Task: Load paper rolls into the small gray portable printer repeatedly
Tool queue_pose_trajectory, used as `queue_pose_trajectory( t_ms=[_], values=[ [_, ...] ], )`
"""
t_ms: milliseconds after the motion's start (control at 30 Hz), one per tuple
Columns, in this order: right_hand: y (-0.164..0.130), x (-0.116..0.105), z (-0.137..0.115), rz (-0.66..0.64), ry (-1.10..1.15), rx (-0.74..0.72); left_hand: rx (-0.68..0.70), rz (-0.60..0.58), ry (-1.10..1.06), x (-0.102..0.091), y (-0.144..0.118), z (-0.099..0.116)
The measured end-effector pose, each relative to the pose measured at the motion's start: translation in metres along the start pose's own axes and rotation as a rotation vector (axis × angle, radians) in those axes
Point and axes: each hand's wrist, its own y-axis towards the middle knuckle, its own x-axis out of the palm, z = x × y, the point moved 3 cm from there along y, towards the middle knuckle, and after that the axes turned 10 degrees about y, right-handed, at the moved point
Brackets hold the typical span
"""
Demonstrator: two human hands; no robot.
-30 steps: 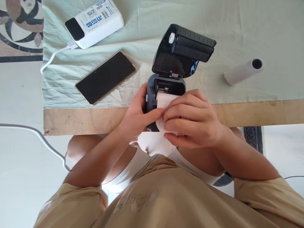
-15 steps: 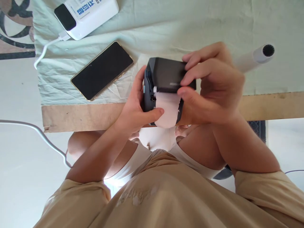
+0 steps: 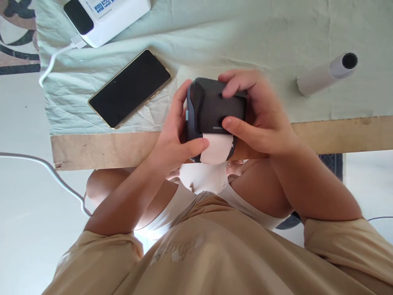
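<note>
A small dark label printer (image 3: 211, 104) is held between my two hands above the table's front edge. Its black lid lies down over the body, and a strip of white label paper (image 3: 216, 148) hangs out at the near side. My left hand (image 3: 178, 135) is closed round the left side, the thumb resting on the body beside the paper. On the right, my right hand (image 3: 258, 110) grips the printer with its thumb on the lid's near part. Its index finger is bent over the lid's far part and slightly blurred; the other fingertips are hidden.
A black-screened phone (image 3: 130, 88) lies to the left on the green cloth (image 3: 196, 37). Behind it is a white power bank (image 3: 116, 20) with a cable plugged in. A white cylindrical device (image 3: 325, 76) lies on the right. The wooden table edge (image 3: 104, 149) runs in front.
The printer's lid, raised a little before with the paper roll's end showing, has come down shut. My right hand has moved left and now wraps the printer's right side.
</note>
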Motion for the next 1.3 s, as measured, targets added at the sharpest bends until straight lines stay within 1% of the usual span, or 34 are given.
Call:
queue_pose_trajectory(
  t_ms=[100,167,233,367,500,700,867,933,1033,1167,1233,1300],
  values=[
    [0.001,0.002,0.005,-0.078,0.196,0.140,0.016,0.000,-0.081,0.002,0.000,-0.002],
    [0.001,0.002,0.007,-0.098,0.233,0.227,-0.013,0.024,-0.103,0.003,0.000,-0.002],
    [0.001,0.001,0.007,-0.085,0.218,0.260,-0.057,0.042,-0.103,0.003,-0.001,-0.002],
    [0.001,0.000,0.006,-0.085,0.208,0.247,-0.108,0.057,-0.124,0.000,-0.001,-0.002],
    [0.001,0.001,0.008,-0.059,0.213,0.266,-0.106,0.087,-0.152,-0.003,0.000,-0.004],
    [0.000,0.002,0.009,-0.039,0.246,0.287,-0.043,0.022,-0.074,-0.002,0.002,-0.004],
    [0.001,0.000,0.010,-0.025,0.241,0.256,0.067,-0.022,-0.128,0.002,0.003,-0.001],
    [0.002,-0.001,0.010,-0.014,0.226,0.252,0.082,-0.035,-0.157,0.005,0.003,0.000],
    [0.004,-0.002,0.010,-0.006,0.201,0.256,0.098,-0.040,-0.116,0.005,0.005,0.001],
    [0.005,0.000,0.007,0.008,0.166,0.236,0.069,0.024,0.020,0.001,0.009,0.001],
    [0.004,0.002,0.005,0.028,0.157,0.229,0.043,0.018,0.044,0.004,0.009,0.002],
    [0.002,0.003,0.004,0.050,0.168,0.224,0.017,0.034,0.011,0.011,0.008,0.006]
  ],
)
